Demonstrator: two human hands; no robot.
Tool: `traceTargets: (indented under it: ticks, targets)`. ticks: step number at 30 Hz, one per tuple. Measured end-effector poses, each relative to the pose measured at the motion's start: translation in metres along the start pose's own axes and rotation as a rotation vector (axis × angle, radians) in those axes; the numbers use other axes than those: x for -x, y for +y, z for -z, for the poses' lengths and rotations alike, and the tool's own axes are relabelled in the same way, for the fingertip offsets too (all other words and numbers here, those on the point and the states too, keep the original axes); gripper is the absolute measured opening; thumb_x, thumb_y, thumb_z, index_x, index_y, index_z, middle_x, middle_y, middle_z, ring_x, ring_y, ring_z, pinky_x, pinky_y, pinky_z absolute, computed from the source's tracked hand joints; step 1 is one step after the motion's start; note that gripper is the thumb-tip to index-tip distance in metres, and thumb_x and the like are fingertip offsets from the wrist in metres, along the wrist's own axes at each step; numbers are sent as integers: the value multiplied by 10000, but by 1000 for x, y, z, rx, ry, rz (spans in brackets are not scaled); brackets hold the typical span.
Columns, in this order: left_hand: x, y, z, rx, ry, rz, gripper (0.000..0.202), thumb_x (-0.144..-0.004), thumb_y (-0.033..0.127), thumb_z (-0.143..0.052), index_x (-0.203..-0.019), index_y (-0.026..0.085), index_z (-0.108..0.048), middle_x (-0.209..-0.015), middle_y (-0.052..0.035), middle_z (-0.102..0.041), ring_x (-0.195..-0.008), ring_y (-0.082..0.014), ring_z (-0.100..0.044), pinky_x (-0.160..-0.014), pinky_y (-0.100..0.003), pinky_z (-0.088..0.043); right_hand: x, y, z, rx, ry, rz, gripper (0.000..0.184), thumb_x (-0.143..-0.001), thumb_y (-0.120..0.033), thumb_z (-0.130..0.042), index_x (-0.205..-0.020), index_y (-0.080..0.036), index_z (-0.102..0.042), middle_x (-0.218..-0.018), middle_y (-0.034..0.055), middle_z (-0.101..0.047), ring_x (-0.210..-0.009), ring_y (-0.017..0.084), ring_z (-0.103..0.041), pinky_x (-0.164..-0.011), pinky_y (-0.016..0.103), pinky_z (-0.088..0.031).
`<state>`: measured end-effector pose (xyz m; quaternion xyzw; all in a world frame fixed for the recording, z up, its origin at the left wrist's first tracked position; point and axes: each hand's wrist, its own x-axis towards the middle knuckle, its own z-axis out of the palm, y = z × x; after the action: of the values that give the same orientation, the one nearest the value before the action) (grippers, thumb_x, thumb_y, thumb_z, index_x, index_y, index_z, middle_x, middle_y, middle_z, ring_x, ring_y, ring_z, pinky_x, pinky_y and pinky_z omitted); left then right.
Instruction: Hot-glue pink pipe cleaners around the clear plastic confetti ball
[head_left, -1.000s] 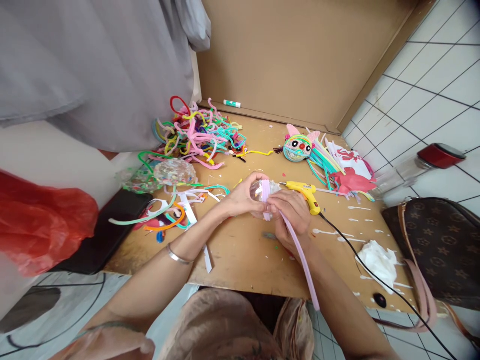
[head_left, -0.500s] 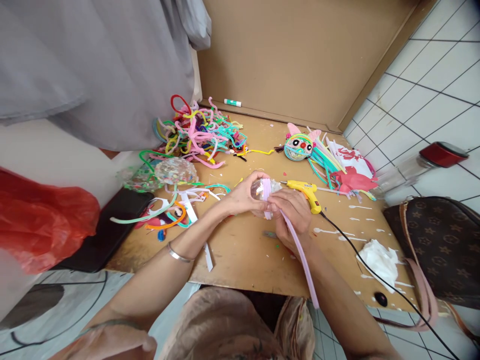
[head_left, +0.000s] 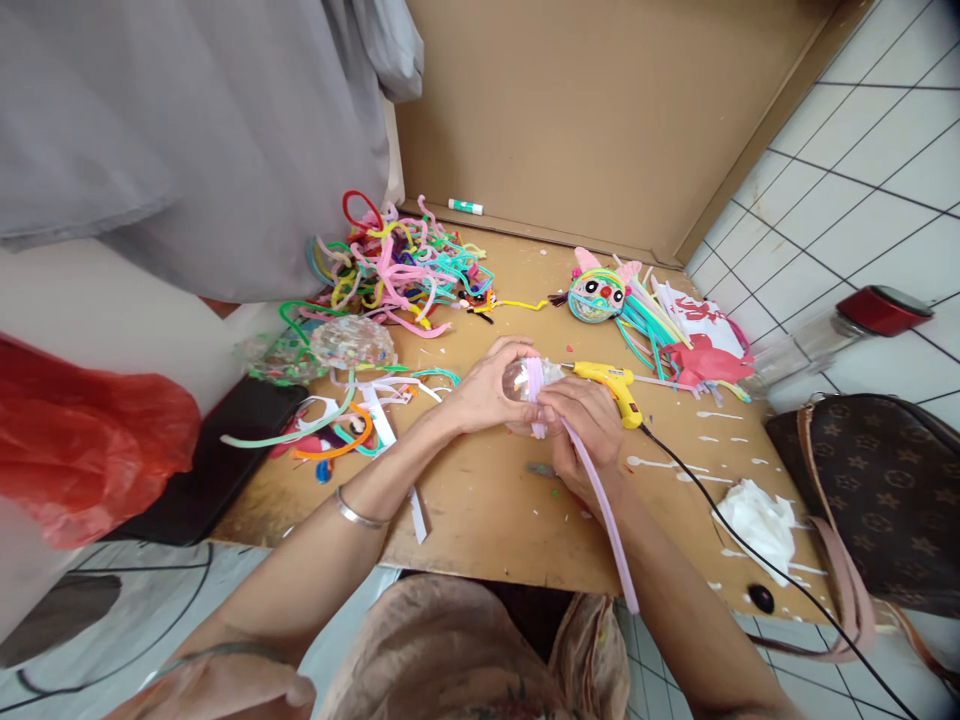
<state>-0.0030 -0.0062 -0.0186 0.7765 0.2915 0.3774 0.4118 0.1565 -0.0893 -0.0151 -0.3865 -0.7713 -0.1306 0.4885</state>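
Note:
My left hand (head_left: 486, 392) is curled around a clear plastic ball (head_left: 523, 380) held just above the brown board (head_left: 480, 500). A lilac strip (head_left: 600, 500) is wrapped over the ball and runs down along my right forearm. My right hand (head_left: 589, 430) is closed, pinching this strip against the ball. A yellow glue gun (head_left: 611, 385) lies right behind my right hand, its black cord (head_left: 750, 550) trailing to the lower right.
A heap of coloured strips (head_left: 397, 265) lies at the back left, a finished decorated ball with a face (head_left: 596, 295) at the back right. Nearby are a glittery ball (head_left: 351, 343), a red bag (head_left: 82, 440), a brown handbag (head_left: 877, 490), crumpled tissue (head_left: 761, 525) and a glue stick (head_left: 465, 207).
Hardly anything moved; my hands shifted very slightly on the ball and the strip's loose end swung a little.

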Motion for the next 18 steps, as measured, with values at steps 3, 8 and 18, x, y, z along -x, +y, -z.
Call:
traceTargets:
  ticks: [3,8,18]
  targets:
    - [0,2,0,-31,7,-19,660,-560,377,-833,-1120,172,-549,-1299,-144,-516,-1239,-288,-497,-1088,-417,-372,0,1,0,-2,1,3,188,-872,-109,-525,-991,-183,-650,-904,70,-723,-902,201,-668,-811,364,-509]
    - [3,8,-1,-36,19,21,720,-576,426,-823,-1181,166,-531,-1225,-123,-568,-1128,-265,-554,-998,-385,-435,1,2,-1,-14,3,-1,201,-881,-134,-511,-1008,-193,-654,-924,68,-724,-913,205,-674,-827,374,-513]
    - [6,7,-2,37,19,-14,826,-628,422,-823,-1331,188,-458,-1307,-131,-561,-1185,-262,-552,-1027,-380,-421,2,5,0,-1,2,-4,213,-873,-114,-515,-1018,-197,-647,-931,70,-724,-913,206,-671,-831,380,-518]
